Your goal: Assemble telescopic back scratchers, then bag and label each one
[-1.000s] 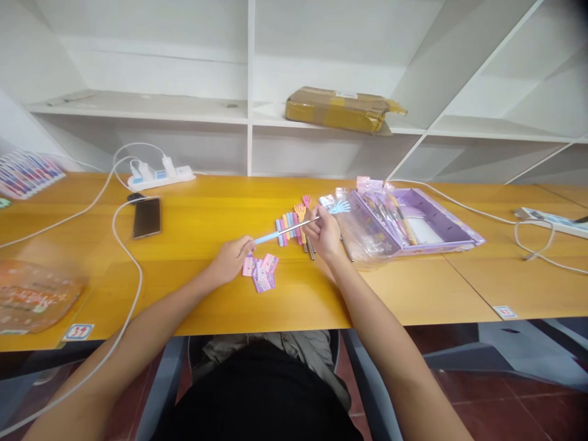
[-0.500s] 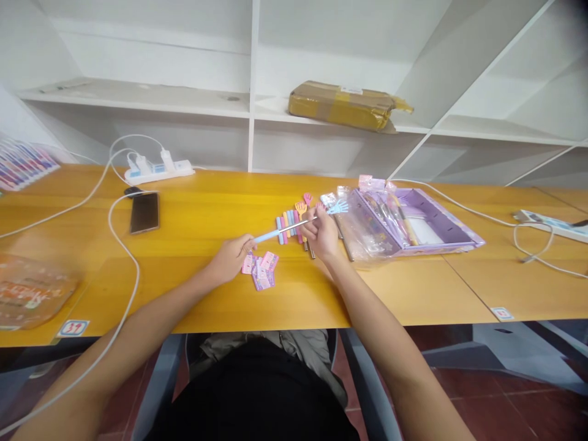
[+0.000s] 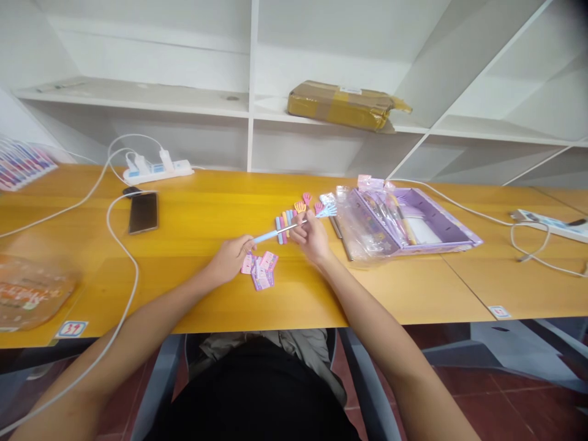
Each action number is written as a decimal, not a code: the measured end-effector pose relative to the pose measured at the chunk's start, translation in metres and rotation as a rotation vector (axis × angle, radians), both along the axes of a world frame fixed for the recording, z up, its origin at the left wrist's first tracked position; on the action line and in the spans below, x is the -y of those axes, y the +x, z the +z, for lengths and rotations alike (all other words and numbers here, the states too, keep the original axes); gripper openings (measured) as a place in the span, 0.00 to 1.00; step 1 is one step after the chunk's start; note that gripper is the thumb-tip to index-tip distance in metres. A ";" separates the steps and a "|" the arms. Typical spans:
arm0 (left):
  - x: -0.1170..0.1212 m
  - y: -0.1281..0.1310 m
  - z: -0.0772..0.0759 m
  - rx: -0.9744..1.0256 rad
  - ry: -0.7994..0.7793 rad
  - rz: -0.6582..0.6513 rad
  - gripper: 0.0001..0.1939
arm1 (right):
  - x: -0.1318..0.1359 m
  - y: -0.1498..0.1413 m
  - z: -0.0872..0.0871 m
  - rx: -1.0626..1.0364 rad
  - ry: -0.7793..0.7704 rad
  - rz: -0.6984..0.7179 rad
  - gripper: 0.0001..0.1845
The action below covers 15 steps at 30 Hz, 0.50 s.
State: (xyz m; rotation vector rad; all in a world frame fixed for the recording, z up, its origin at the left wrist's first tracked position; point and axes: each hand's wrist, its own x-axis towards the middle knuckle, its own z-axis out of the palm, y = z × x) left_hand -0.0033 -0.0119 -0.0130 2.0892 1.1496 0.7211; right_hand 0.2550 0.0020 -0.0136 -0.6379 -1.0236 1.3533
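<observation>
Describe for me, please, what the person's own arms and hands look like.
The left hand and right hand are bare, without gloves. Both forearms are uncovered, with no sleeve, watch or bracelet showing. The person wears a black top.

Single head view, worn above the person's own lap. Looks forward and steeply down: black top (image 3: 257,392) nearest at 6 o'clock, tabletop (image 3: 206,208) across the middle, white shelving (image 3: 250,73) farthest, at 12. Forearms enter from 8 and between 4 and 5 o'clock; left hand (image 3: 232,258) and right hand (image 3: 313,239) close to centre — within the wearer's reach, small in frame. Wide field: takes in floor (image 3: 478,398) at 4 o'clock, shelf lines slanting outward toward 2 — far corner there dark.
</observation>
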 end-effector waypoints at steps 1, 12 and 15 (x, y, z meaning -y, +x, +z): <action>0.000 0.000 -0.001 -0.005 -0.002 0.001 0.20 | 0.000 -0.002 -0.001 -0.001 0.010 0.014 0.27; 0.003 0.002 0.004 -0.002 0.015 0.007 0.20 | 0.000 -0.016 -0.013 0.072 0.110 0.018 0.26; 0.003 0.001 0.004 0.002 0.008 0.005 0.20 | 0.001 -0.018 -0.014 0.100 0.106 0.050 0.30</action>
